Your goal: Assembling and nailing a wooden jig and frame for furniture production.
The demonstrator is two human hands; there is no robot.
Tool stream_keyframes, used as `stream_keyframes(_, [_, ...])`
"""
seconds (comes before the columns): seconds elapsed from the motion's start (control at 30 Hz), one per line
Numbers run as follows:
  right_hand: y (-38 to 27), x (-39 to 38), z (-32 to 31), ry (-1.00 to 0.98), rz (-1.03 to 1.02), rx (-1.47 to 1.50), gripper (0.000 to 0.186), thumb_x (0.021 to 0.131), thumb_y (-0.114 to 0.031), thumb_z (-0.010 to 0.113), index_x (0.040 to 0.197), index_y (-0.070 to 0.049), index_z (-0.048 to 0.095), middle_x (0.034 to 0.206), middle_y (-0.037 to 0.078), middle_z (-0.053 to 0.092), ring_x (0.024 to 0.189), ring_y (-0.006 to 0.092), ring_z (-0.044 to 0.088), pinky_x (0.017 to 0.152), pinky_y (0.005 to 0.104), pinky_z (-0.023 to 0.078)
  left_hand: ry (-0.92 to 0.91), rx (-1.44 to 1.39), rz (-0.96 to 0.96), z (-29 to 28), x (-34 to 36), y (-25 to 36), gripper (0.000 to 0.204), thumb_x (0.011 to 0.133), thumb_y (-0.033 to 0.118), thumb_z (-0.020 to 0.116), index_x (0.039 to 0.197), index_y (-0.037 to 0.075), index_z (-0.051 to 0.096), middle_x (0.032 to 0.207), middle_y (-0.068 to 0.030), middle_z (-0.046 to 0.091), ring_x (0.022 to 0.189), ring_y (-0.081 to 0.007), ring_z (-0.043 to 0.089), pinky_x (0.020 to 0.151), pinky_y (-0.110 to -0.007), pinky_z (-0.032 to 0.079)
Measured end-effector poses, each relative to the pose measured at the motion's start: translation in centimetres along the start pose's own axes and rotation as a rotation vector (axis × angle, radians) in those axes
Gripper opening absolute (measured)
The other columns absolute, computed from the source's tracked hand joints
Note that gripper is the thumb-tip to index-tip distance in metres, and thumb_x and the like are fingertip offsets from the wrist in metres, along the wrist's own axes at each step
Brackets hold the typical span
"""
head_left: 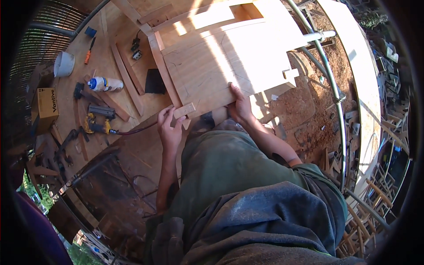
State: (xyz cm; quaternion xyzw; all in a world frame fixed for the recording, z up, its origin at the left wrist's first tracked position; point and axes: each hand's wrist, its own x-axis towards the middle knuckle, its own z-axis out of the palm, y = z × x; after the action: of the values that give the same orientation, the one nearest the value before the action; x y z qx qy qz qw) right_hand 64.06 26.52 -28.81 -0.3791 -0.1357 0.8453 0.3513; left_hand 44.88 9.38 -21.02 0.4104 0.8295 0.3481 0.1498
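Observation:
A broad wooden panel (201, 73) with pencil lines lies in front of me, partly in bright sun. My right hand (240, 106) grips its near edge, thumb on top and fingers under it. At the panel's near left corner sits a short wooden strip (184, 110). My left hand (168, 128) is closed on the left end of this strip, index finger and thumb at either side. Along the panel's left edge runs a long wooden rail (167, 75). A rectangular opening (247, 12) shows at the far end.
On the bench at left lie a yellow drill (96, 124), a glue bottle (105, 84), an orange-handled screwdriver (88, 56), a white bucket (64, 64), wood strips (126, 79) and a cardboard box (45, 108). Metal pipes (329, 73) stand at right; wooden frames (369, 203) lie beyond.

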Motion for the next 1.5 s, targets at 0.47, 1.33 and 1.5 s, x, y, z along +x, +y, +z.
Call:
stream_keyframes(0.47, [-0.5,1.3,0.6,-0.072,0.191,0.091,0.039,0.098,-0.034,0.06,0.124,-0.005,0.06,0.124,0.006,0.061,0.114,0.019,0.057,0.1,0.0371,0.046,-0.162,-0.627,-0.151,2.4,1.0,-3.8,0.065,0.092,-0.001,0.063,0.146,-0.009,0.029,0.137,-0.0233,0.05,0.121,-0.0247,0.053,0.104,-0.036,0.042])
stream_keyframes(1.33, [-7.9,-1.1,-0.1,-0.028,0.207,-0.117,0.04,0.105,-0.033,0.044,0.126,0.0,0.05,0.118,0.019,0.061,0.107,0.0304,0.064,0.098,0.0442,0.052,-0.217,-1.341,-0.431,5.4,-0.5,-4.2,0.057,0.101,0.037,0.045,0.145,0.002,0.037,0.132,-0.0111,0.054,0.117,-0.0254,0.055,0.094,-0.044,0.048])
stream_keyframes(1.5, [-9.6,-3.7,-1.9,-0.01,0.22,-0.157,0.039,0.104,-0.03,0.044,0.128,0.0,0.051,0.119,0.019,0.063,0.106,0.0293,0.065,0.096,0.0431,0.053,-0.304,-1.514,-0.386,6.5,-0.9,-6.2,0.073,0.095,0.054,0.048,0.147,0.005,0.033,0.132,-0.01,0.055,0.117,-0.0264,0.055,0.093,-0.045,0.048])
